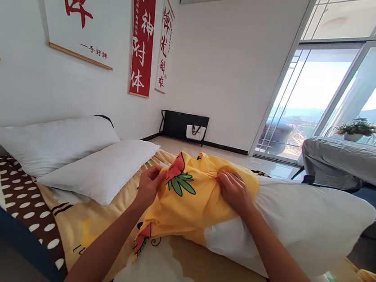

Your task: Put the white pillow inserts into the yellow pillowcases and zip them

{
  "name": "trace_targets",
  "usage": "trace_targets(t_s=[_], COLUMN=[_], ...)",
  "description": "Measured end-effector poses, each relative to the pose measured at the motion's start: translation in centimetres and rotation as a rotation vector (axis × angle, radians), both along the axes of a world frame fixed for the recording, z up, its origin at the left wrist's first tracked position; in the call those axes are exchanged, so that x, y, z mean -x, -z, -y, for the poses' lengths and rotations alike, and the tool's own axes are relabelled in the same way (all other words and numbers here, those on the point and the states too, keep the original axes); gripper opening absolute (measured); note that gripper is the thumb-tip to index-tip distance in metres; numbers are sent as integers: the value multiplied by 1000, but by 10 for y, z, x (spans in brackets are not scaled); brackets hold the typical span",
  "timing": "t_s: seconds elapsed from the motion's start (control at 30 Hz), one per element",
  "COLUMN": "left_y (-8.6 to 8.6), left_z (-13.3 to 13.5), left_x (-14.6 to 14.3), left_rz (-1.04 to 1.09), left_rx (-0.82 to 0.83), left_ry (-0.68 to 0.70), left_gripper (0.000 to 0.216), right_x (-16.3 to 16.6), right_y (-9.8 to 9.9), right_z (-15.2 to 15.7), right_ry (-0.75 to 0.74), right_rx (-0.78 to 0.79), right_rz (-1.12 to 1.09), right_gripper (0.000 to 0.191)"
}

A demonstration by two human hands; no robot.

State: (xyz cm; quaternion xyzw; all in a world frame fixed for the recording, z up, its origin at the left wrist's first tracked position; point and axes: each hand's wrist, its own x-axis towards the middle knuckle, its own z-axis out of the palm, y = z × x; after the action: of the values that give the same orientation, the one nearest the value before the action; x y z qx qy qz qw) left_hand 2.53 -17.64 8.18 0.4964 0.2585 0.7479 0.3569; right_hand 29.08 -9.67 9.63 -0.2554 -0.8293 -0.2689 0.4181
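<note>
A yellow pillowcase (180, 212) with a red and green print covers the left end of a long white pillow (308, 218) lying across the bed. My left hand (151, 183) pinches the pillowcase at its left edge, near a printed corner. Farther right, my right hand (233, 188) grips a bunched fold of the same cloth where it lies over the pillow. Most of the pillow, on the right, is bare. Its covered end is hidden inside the yellow cloth.
Two white pillows (103, 167) rest at the head of the bed by the wall. The patterned bed sheet (94, 221) spreads underneath. At right stands a table with a grey cover (349, 155), a potted plant (357, 128) on it. A black folded panel (176, 124) leans against the far wall.
</note>
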Motion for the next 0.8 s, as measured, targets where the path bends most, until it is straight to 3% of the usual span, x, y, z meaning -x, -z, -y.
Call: trace_targets(t_s=[0.13, 0.27, 0.33, 0.4, 0.47, 0.57, 0.7, 0.8], left_y=[-1, -3, -3, -4, -4, -5, -7, -8], left_z=[-3, -9, -12, -13, -12, -8, -1, -2], left_x=[-12, -25, -28, -29, -29, -25, -13, -7], left_rz=[174, 89, 23, -3, -5, -5, 44, 103], left_rx=[-103, -88, -52, -32, -19, -21, -46, -7], left_ry=[-52, -205, -235, -234, -222, -202, -5, 108], left_gripper=[27, 22, 19, 18, 18, 20, 27, 36], right_x=[-4, -4, 4, 20, 41, 69, 80, 75], right_y=[-8, -29, -47, -65, -78, -84, -76, -72], right_z=[9, 25, 35, 44, 49, 47, 35, 34], right_ry=[-26, -105, -126, -166, -227, -259, -319, -351], right_rx=[132, 510, 532, 438, 413, 534, 747, 771], right_rz=[-67, -146, -276, -288, -116, 98, 39, -20], right_gripper=[26, 32, 32, 30, 30, 18, 38, 42])
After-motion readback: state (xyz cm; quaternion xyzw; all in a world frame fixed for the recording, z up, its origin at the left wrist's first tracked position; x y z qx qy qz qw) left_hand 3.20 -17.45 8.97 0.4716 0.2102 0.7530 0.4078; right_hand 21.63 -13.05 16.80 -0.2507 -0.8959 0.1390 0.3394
